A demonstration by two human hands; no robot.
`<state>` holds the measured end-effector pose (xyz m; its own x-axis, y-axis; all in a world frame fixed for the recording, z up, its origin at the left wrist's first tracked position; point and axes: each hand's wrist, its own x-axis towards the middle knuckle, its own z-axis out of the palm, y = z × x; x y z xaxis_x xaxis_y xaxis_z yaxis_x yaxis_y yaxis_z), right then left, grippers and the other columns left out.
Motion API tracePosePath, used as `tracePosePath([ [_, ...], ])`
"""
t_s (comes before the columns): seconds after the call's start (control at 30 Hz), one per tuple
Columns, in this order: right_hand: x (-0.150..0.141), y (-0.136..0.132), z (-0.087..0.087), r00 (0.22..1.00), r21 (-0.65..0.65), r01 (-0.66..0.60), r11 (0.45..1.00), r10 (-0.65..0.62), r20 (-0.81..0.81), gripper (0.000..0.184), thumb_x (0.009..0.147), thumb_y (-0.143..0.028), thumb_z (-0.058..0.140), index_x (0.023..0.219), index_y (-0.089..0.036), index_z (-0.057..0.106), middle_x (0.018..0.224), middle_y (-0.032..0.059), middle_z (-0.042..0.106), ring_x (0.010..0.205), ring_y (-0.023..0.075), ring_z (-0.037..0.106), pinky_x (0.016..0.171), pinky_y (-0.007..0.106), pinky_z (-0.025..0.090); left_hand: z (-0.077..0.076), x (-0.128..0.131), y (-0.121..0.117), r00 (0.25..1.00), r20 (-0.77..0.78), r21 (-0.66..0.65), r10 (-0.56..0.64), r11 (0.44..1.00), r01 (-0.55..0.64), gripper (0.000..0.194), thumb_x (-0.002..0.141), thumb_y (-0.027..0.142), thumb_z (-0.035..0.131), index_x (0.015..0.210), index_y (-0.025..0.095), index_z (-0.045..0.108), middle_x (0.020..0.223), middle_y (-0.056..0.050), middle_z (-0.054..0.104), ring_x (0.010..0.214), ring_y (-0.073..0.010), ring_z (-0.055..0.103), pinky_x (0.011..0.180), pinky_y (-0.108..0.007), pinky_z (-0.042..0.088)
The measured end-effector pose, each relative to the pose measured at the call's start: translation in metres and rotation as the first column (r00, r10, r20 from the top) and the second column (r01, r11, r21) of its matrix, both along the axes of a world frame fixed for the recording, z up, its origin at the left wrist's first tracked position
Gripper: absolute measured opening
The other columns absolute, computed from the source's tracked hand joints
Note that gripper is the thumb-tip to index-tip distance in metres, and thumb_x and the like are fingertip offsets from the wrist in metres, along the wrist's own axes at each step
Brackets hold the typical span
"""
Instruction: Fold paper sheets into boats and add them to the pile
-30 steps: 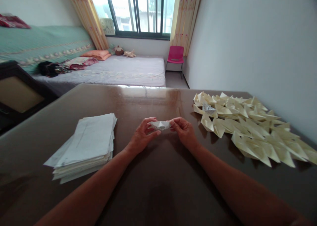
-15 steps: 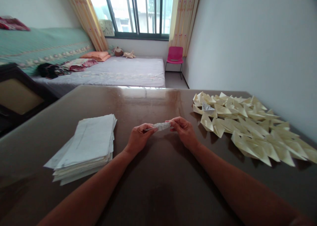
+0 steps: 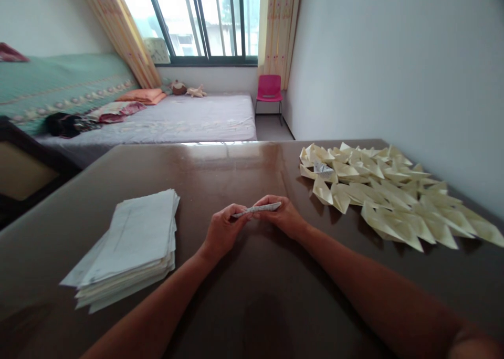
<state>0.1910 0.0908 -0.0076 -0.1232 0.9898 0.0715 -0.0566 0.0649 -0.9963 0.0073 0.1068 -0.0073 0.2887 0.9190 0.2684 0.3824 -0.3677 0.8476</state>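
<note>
A narrow strip of folded paper (image 3: 268, 207), white with printed marks, is held just above the table by both hands. My left hand (image 3: 225, 225) pinches its left part between thumb and fingers. My right hand (image 3: 280, 215) grips it near the middle, and its right end sticks out past the fingers. Fingers cover part of the folds. On the left lies a stack of paper sheets (image 3: 137, 233), the hand nearest it being my left. To the right of my right hand stand rows of folded cream paper boats (image 3: 388, 225), with one printed white piece (image 3: 323, 168) among them.
The brown glossy table (image 3: 220, 175) spreads under everything. Behind it are a bed (image 3: 212, 115) and a pink chair (image 3: 269, 88) below the window. A white wall (image 3: 374, 60) runs along the right, and a dark wooden chair back (image 3: 23, 165) stands at the left.
My right hand has moved left along the folded paper, close to my left hand. The paper now shows as a thinner strip. The whole view has shifted slightly.
</note>
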Motion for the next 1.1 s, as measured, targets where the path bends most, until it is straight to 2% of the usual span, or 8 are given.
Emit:
tracePosePath([
  [0.17, 0.002, 0.003, -0.003, 0.997, -0.026, 0.003, 1.000, -0.005, -0.079, 0.032, 0.059, -0.042, 0.081, 0.076, -0.017, 0.069, 0.067, 0.0001, 0.067, 0.060, 0.0119, 0.056, 0.058, 0.025, 0.045, 0.001, 0.000, 0.002, 1.000, 0.003, -0.037, -0.007, 0.999, 0.007, 0.025, 0.078, 0.043, 0.065, 0.078, 0.018, 0.066, 0.079, -0.002, 0.071, 0.070, -0.0147, 0.063, 0.064, -0.023, 0.048],
  [0.3, 0.007, 0.007, -0.004, 0.999, -0.038, 0.006, 0.999, -0.008, -0.052, 0.033, 0.063, -0.046, 0.077, 0.074, -0.016, 0.067, 0.060, -0.0021, 0.063, 0.053, 0.0094, 0.050, 0.053, 0.023, 0.041, 0.001, -0.005, 0.009, 0.998, -0.050, -0.037, 0.026, 0.999, -0.028, 0.027, 0.079, 0.044, 0.062, 0.077, 0.018, 0.066, 0.069, 0.001, 0.069, 0.063, -0.0135, 0.060, 0.062, -0.023, 0.046],
  [0.47, 0.014, 0.014, -0.008, 0.997, 0.037, 0.054, 0.998, -0.055, 0.045, 0.032, 0.068, -0.046, 0.074, 0.066, -0.017, 0.061, 0.057, -0.0034, 0.058, 0.052, 0.0085, 0.046, 0.051, 0.022, 0.036, -0.002, -0.010, 0.017, 0.991, -0.130, -0.028, -0.008, 1.000, 0.004, 0.023, 0.074, 0.039, 0.067, 0.082, 0.018, 0.067, 0.071, 0.001, 0.069, 0.063, -0.0134, 0.059, 0.062, -0.023, 0.045],
  [0.63, 0.014, 0.015, -0.011, 0.995, 0.099, 0.055, 0.994, -0.063, 0.077, 0.032, 0.069, -0.045, 0.073, 0.063, -0.017, 0.059, 0.058, -0.0035, 0.058, 0.052, 0.0084, 0.045, 0.052, 0.022, 0.034, -0.002, -0.010, 0.020, 0.991, -0.136, 0.009, -0.018, 1.000, 0.019, 0.024, 0.077, 0.041, 0.062, 0.078, 0.017, 0.067, 0.067, 0.001, 0.066, 0.061, -0.0136, 0.058, 0.058, -0.022, 0.043],
  [0.8, 0.021, 0.017, -0.011, 0.980, 0.094, 0.027, 0.995, -0.044, 0.193, 0.031, 0.073, -0.045, 0.067, 0.080, -0.015, 0.068, 0.063, -0.0019, 0.059, 0.052, 0.0084, 0.044, 0.048, 0.021, 0.034, -0.003, -0.015, 0.023, 0.976, -0.216, 0.021, -0.040, 0.999, 0.046, 0.022, 0.076, 0.037, 0.061, 0.076, 0.016, 0.068, 0.064, 0.000, 0.065, 0.060, -0.0143, 0.057, 0.058, -0.023, 0.042],
  [0.93, 0.033, 0.020, -0.012, 0.948, 0.126, 0.060, 0.990, -0.096, 0.305, 0.026, 0.070, -0.038, 0.069, 0.078, -0.013, 0.070, 0.059, -0.0008, 0.059, 0.054, 0.0095, 0.047, 0.051, 0.021, 0.037, -0.005, -0.020, 0.024, 0.967, -0.244, 0.059, -0.076, 0.994, 0.093, 0.021, 0.077, 0.035, 0.060, 0.085, 0.018, 0.068, 0.084, -0.004, 0.070, 0.076, -0.0172, 0.063, 0.070, -0.026, 0.047],
  [1.0, 0.037, 0.022, -0.014, 0.942, 0.146, 0.051, 0.988, -0.097, 0.322, 0.024, 0.072, -0.033, 0.066, 0.082, -0.013, 0.072, 0.062, 0.0006, 0.063, 0.056, 0.0104, 0.050, 0.054, 0.022, 0.039, -0.006, -0.023, 0.026, 0.975, -0.215, 0.055, -0.063, 0.996, 0.076, 0.021, 0.077, 0.034, 0.059, 0.088, 0.018, 0.067, 0.086, -0.004, 0.070, 0.077, -0.0170, 0.064, 0.071, -0.026, 0.048],
  [1.1, 0.038, 0.025, -0.017, 0.929, 0.215, 0.041, 0.976, -0.116, 0.351, 0.027, 0.075, -0.029, 0.061, 0.093, -0.014, 0.074, 0.072, 0.0031, 0.068, 0.060, 0.0120, 0.054, 0.058, 0.023, 0.042, -0.008, -0.027, 0.030, 0.981, -0.193, 0.023, -0.001, 1.000, 0.005, 0.020, 0.079, 0.036, 0.058, 0.086, 0.019, 0.065, 0.075, -0.001, 0.068, 0.071, -0.0164, 0.064, 0.065, -0.025, 0.048],
])
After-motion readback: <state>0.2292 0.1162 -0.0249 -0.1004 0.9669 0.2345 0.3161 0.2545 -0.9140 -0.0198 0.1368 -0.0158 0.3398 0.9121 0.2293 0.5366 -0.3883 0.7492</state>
